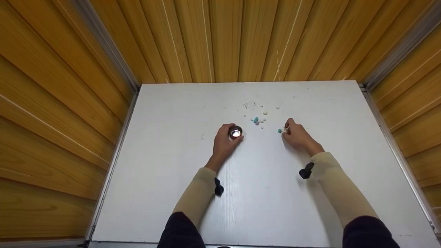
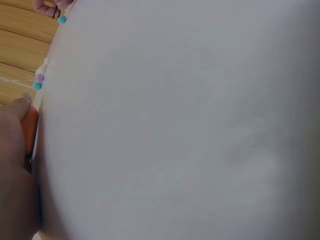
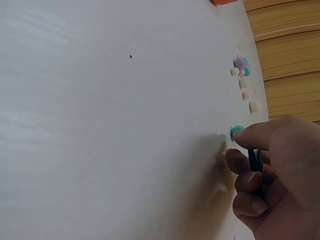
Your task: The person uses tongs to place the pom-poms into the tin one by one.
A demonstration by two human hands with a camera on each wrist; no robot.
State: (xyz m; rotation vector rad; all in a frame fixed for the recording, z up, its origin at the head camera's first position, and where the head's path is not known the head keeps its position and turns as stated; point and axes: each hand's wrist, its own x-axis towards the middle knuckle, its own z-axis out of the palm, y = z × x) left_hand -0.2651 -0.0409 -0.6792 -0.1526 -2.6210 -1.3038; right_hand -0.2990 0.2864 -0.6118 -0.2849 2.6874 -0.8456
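Specifically, the left hand (image 1: 224,139) was curled round the side of a small open-topped cup (image 1: 235,132) (outer wall orange in the left wrist view), which stood upright on the white tabletop (image 1: 172,137). The right hand (image 1: 298,135), fingers bent, pinched a dark two-pronged tool (image 3: 259,164). A single teal ball (image 1: 279,131) was located just beside its fingertips; prong contact could not be determined. Between the hands, farther out, lay a loose group of teal, purple and pale balls (image 1: 256,120).
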